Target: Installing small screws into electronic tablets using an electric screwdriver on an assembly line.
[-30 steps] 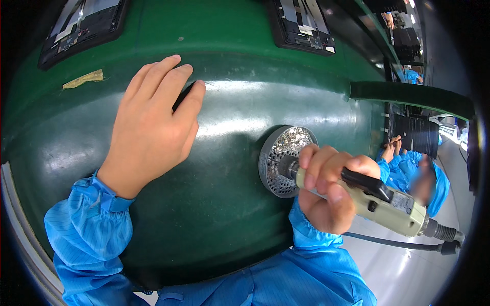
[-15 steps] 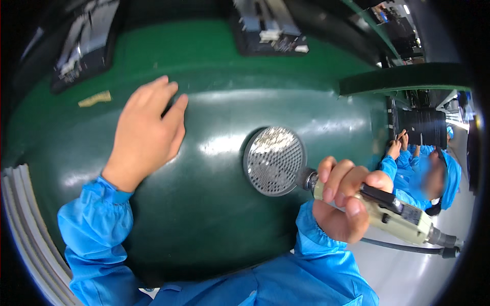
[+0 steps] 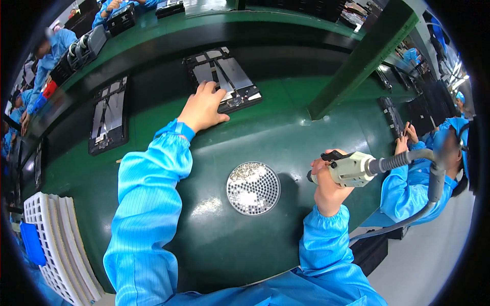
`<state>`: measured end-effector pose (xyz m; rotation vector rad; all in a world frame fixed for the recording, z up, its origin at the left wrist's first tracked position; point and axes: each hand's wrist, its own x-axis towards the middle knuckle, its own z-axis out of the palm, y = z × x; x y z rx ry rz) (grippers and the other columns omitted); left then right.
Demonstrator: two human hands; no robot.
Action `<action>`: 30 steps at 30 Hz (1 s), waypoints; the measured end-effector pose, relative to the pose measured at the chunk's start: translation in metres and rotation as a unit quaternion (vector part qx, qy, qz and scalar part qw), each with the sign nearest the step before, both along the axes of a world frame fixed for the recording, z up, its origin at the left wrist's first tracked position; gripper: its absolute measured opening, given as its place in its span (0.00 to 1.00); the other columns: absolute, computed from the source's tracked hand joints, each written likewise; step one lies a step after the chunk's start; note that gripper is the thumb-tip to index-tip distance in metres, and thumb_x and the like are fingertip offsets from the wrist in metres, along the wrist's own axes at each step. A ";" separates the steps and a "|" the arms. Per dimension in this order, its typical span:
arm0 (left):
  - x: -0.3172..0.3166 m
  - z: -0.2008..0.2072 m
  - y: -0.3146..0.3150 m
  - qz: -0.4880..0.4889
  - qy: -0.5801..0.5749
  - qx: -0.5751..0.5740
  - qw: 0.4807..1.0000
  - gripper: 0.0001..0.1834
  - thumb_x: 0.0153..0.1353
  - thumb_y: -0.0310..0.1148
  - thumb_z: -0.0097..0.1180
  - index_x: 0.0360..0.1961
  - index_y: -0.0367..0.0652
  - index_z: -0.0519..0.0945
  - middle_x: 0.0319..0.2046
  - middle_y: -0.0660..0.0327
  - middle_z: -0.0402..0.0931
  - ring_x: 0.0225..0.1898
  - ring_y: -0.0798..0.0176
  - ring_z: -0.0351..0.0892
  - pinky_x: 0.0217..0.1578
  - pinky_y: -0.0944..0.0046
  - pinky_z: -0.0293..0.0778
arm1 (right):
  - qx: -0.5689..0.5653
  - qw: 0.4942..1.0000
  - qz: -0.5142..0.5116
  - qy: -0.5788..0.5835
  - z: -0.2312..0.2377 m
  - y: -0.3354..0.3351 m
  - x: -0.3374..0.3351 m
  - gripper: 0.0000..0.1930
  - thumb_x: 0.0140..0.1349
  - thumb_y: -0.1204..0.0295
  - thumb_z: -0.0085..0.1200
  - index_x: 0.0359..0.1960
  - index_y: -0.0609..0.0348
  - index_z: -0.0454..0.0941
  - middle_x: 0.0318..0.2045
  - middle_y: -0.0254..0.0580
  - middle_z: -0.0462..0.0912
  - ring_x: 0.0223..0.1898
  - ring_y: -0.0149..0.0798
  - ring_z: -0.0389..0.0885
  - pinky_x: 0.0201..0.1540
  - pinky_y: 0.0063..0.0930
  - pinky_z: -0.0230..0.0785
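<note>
My left hand (image 3: pixel 204 108) reaches to an opened tablet-like device (image 3: pixel 236 75) with bare inner parts, at the back of the green table. Its fingers are apart and lie over the near left part of the device; whether they press on it I cannot tell. My right hand (image 3: pixel 331 189) is wrapped round a cream electric screwdriver (image 3: pixel 354 169) with a black lever and a grey cable. The screwdriver's tip is hidden. Between my arms sits a round dish (image 3: pixel 253 188) with a perforated plate, its holes filled with small screws and more loose ones heaped at the far side.
A second opened device (image 3: pixel 108 117) lies at the left. Stacked white grid trays (image 3: pixel 56 245) stand at the near left. A green post (image 3: pixel 365 58) rises at the back right. At the right, a co-worker in blue (image 3: pixel 408 191) handles another device (image 3: pixel 392 117).
My left hand has moved forward to the middle device. My right hand has lifted the screwdriver away from the screw dish, turning it outward. The view has tilted up.
</note>
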<state>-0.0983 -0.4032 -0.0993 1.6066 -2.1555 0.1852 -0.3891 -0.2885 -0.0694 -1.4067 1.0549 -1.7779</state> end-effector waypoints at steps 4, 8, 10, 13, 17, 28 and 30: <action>-0.002 0.007 -0.015 -0.059 0.034 0.119 0.991 0.33 0.41 0.34 0.69 0.50 0.42 0.71 0.52 0.46 0.68 0.56 0.39 0.67 0.50 0.43 0.72 | 0.023 1.000 0.006 0.008 0.000 -0.003 -0.012 0.15 0.48 0.85 0.55 0.40 0.63 0.71 0.31 0.38 0.76 0.29 0.30 0.77 0.32 0.24 0.72; -0.011 0.000 -0.010 0.050 -0.103 0.024 0.993 0.32 0.43 0.26 0.61 0.53 0.45 0.68 0.53 0.47 0.69 0.53 0.32 0.71 0.39 0.44 0.78 | 0.007 1.000 0.002 0.014 0.000 -0.004 -0.011 0.16 0.47 0.84 0.55 0.40 0.62 0.71 0.30 0.37 0.76 0.30 0.29 0.76 0.33 0.23 0.71; -0.007 -0.005 -0.005 0.134 -0.131 -0.021 0.982 0.29 0.45 0.25 0.59 0.52 0.45 0.69 0.54 0.49 0.70 0.54 0.34 0.71 0.39 0.48 0.78 | 0.010 0.999 -0.001 0.031 -0.002 -0.002 -0.008 0.16 0.47 0.84 0.55 0.39 0.61 0.71 0.29 0.36 0.75 0.30 0.29 0.76 0.34 0.23 0.71; 0.014 -0.015 0.005 0.134 -0.142 -0.085 0.977 0.25 0.49 0.25 0.56 0.51 0.45 0.70 0.53 0.51 0.72 0.53 0.41 0.73 0.37 0.50 0.78 | 0.018 0.999 0.019 0.030 -0.004 0.000 -0.005 0.16 0.46 0.84 0.55 0.39 0.61 0.71 0.30 0.36 0.75 0.30 0.29 0.75 0.34 0.22 0.70; 0.033 -0.012 0.061 0.113 -0.155 -0.153 0.969 0.18 0.50 0.26 0.54 0.45 0.38 0.73 0.48 0.52 0.75 0.49 0.46 0.75 0.38 0.52 0.77 | 0.023 0.998 0.042 -0.030 -0.006 0.003 0.003 0.17 0.48 0.83 0.56 0.41 0.61 0.69 0.33 0.35 0.74 0.30 0.28 0.74 0.33 0.22 0.69; 0.006 0.021 0.312 0.111 -0.127 -0.120 0.978 0.11 0.53 0.22 0.55 0.39 0.29 0.77 0.42 0.43 0.78 0.46 0.39 0.78 0.43 0.47 0.76 | -0.013 0.999 0.020 -0.023 0.000 0.009 0.008 0.18 0.49 0.84 0.54 0.43 0.63 0.69 0.32 0.40 0.77 0.30 0.30 0.77 0.34 0.24 0.72; -0.003 0.006 0.315 0.107 -0.146 -0.106 0.978 0.11 0.54 0.23 0.55 0.39 0.30 0.77 0.43 0.43 0.77 0.46 0.39 0.78 0.44 0.47 0.75 | 0.011 0.999 0.039 0.009 0.000 0.009 0.009 0.16 0.50 0.83 0.53 0.43 0.65 0.70 0.29 0.42 0.77 0.29 0.32 0.78 0.31 0.24 0.72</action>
